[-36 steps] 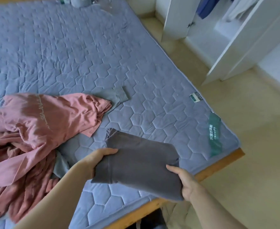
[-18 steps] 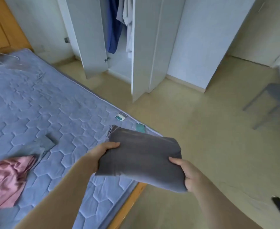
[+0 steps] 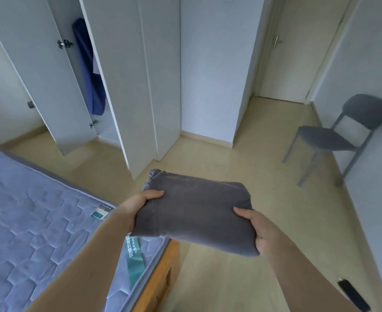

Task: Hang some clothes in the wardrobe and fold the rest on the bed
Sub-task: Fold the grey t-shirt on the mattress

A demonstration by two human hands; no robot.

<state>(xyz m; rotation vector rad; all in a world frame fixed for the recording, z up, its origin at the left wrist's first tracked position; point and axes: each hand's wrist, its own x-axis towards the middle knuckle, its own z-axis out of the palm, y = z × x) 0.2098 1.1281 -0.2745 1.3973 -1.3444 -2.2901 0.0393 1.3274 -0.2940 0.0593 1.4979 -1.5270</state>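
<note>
Head view shows the folded grey garment (image 3: 194,212) held in the air at the centre of the frame, above the floor (image 3: 241,176) just past the corner of the bed. It is a flat, thick bundle whose long axis runs across the picture from left to right, sloping a little so that the left end sits higher and the right end lower. A bunched corner at its upper left points toward the wardrobe. The left hand (image 3: 138,203) grips the left short edge, thumb lying on top of the cloth and the other fingers hidden beneath it. The right hand (image 3: 259,233) grips the lower right end, thumb on top and fingers curled under the fold. Below and left of the garment lies the quilted blue mattress (image 3: 28,221), with a green label (image 3: 134,260) hanging over its edge, a small tag (image 3: 100,211) near its corner, and the wooden bed frame (image 3: 158,278) beneath. In the upper left and centre stands the white wardrobe (image 3: 163,75); one door (image 3: 39,75) is swung open, and a blue garment (image 3: 88,70) hangs inside the gap. A closed room door (image 3: 298,52) is at upper right. A grey chair (image 3: 343,136) stands against the right wall, well apart from the hands. A dark, blurred object (image 3: 352,296) lies on the floor at lower right.
</note>
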